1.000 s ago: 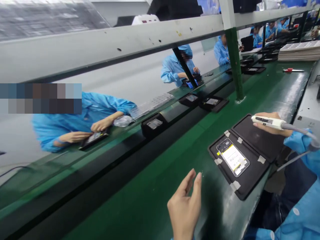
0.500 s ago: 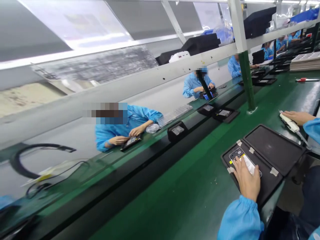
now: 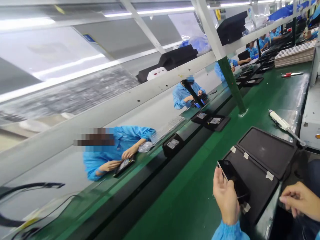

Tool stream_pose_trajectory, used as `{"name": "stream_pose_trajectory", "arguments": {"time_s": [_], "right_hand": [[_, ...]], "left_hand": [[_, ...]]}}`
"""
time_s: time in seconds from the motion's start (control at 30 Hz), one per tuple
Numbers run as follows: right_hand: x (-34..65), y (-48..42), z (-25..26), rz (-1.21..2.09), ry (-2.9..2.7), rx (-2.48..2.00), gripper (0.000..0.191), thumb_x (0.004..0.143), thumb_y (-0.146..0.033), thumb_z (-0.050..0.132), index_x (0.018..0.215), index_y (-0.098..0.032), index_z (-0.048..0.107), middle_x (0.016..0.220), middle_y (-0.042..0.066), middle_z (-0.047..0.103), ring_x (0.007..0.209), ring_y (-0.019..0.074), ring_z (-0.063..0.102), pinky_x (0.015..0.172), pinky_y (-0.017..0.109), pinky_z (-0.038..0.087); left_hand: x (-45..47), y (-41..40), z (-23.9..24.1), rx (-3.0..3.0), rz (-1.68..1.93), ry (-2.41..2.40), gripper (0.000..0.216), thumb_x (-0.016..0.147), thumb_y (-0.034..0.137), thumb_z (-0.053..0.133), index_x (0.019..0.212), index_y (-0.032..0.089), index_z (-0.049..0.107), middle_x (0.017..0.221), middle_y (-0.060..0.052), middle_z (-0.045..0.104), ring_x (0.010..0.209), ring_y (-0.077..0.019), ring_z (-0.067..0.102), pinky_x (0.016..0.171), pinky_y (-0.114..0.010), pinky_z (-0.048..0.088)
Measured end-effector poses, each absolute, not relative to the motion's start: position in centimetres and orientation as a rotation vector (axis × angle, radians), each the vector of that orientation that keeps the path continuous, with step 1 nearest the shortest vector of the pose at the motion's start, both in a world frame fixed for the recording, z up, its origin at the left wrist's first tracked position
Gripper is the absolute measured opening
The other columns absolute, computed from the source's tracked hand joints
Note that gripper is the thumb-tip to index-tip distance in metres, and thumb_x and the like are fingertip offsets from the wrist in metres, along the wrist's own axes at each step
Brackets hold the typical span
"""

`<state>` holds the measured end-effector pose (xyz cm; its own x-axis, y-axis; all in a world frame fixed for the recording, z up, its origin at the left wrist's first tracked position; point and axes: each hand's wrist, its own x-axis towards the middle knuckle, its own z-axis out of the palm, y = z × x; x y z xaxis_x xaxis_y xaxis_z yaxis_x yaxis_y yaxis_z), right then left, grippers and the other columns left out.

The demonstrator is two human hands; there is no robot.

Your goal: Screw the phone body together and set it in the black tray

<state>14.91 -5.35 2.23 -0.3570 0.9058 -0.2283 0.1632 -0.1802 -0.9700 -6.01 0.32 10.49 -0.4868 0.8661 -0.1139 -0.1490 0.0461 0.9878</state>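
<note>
Black and glossy, the phone (image 3: 231, 178) stands tilted on its long edge in the left hand (image 3: 226, 196), whose fingers (image 3: 218, 176) curl loosely round its near side while the thumb sits behind; it is lifted just clear of the black foam tray (image 3: 252, 185) beyond the fingertips. To the right of those fingers, the right hand (image 3: 300, 199) hangs at the bench edge, empty, its fingers (image 3: 287, 200) bent into a loose curl and touching nothing. Past the fingertips lies a second dark tray (image 3: 267, 151), joined to the first by tape tabs, and further out a white electric screwdriver (image 3: 280, 121) rests on the green bench mat (image 3: 200, 193) with its cord trailing. Across the belt, other people in blue coats work on their own phones. Judging by the light, one-sided hold, the phone could slip or tip out and strike the tray edge, or the glass face could pick up smears from the bare fingers.
</note>
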Motion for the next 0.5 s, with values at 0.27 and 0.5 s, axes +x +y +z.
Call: {"name": "stream_pose_trajectory", "arguments": {"time_s": [0.27, 0.5], "right_hand": [[14.5, -4.4, 1.3, 1.596, -1.208, -1.334, 0.058, 0.077, -0.072, 0.058, 0.075, -0.014, 0.061, 0.067, 0.006, 0.064, 0.053, 0.0155, 0.062, 0.046, 0.023, 0.046], [14.6, -3.6, 1.9, 1.604, -1.187, -1.364, 0.059, 0.074, -0.073, 0.058, 0.087, -0.016, 0.061, 0.061, 0.003, 0.06, 0.048, 0.0155, 0.059, 0.042, 0.023, 0.044]], "left_hand": [[-9.2, -5.8, 5.7, 1.084, 1.316, 2.077, 0.065, 0.082, 0.043, 0.058, 0.138, 0.013, 0.043, 0.154, -0.017, 0.033, 0.147, -0.0257, 0.018, 0.121, -0.042, 0.013], [-5.1, -8.2, 2.2, 1.281, 1.202, 2.199, 0.041, 0.083, 0.037, 0.055, 0.118, 0.018, 0.064, 0.141, -0.015, 0.051, 0.143, -0.0309, 0.026, 0.119, -0.053, -0.008]]}}
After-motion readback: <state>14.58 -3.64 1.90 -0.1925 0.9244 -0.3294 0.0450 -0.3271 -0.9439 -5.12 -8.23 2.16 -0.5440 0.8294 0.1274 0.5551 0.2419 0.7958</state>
